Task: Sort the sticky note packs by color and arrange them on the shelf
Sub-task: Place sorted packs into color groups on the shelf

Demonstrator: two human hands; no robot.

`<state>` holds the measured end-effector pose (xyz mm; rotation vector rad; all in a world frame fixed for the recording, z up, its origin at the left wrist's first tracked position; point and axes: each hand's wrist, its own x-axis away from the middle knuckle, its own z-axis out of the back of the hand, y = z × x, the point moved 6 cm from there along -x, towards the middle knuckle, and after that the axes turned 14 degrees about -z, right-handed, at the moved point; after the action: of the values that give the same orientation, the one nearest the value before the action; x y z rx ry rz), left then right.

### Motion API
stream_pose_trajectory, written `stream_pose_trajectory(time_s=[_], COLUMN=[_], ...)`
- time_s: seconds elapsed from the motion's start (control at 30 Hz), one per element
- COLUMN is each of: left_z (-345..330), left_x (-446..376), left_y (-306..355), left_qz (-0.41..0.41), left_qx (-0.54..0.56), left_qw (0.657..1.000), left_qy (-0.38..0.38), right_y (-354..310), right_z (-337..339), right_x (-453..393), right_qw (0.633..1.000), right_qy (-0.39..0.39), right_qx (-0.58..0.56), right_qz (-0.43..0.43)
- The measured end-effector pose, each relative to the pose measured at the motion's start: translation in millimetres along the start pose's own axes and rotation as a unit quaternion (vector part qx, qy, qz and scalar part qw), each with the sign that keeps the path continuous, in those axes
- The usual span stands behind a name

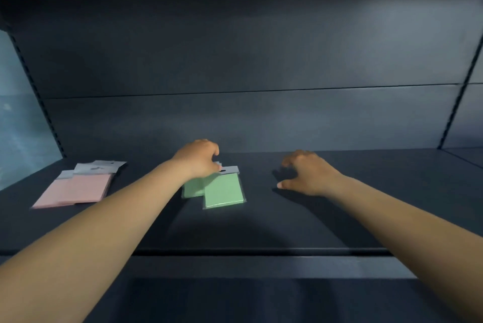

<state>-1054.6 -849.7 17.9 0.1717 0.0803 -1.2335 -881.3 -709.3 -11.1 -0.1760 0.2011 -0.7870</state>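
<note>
Shelf (339,218) of dark grey metal fills the view, with a dark back panel (248,61) on the far side. Two flat green sticky note packs in clear plastic sleeves (224,190) lie near the middle of the shelf and overlap each other; the right one lies on top and a little nearer. The left hand (198,156) is over the far ends of these green packs with fingers curled at their white hanging tabs, but whether it really pinches a tab I cannot tell. The right hand (305,172) is to the right, well apart from the packs, with loosely bent, spread fingers holding nothing; its fingertips seem to touch the shelf. Several flat pink sticky note packs (78,188) lie overlapped at the left of the shelf.
</note>
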Motion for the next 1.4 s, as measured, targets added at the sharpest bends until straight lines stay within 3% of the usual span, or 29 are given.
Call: stream_pose_trajectory(time_s=[0.23,0.63,1.0,1.4], left_z=[6.5,-15.0,-50.8,-91.7], left_x=[-20.1,-79.5,-156.5,-305.3], left_y=[122.4,447.9,716.1,935.7], left_qz=[-0.051,-0.146,-0.265,-0.344], left_qx=[-0.092,-0.064,-0.041,-0.001], left_qw=[0.994,0.987,0.963,0.939], left_qy=[-0.01,0.03,0.002,0.023], right_y=[108.6,390.3,619.1,864.4], right_z=[57.4,162.8,218.1,267.7], right_x=[48.3,153.9,235.7,225.3], right_qw=[0.999,0.994,0.978,0.953], right_qy=[0.013,0.045,0.105,0.112], right_qx=[0.023,0.044,0.023,0.055], right_qz=[-0.029,-0.085,-0.181,-0.277])
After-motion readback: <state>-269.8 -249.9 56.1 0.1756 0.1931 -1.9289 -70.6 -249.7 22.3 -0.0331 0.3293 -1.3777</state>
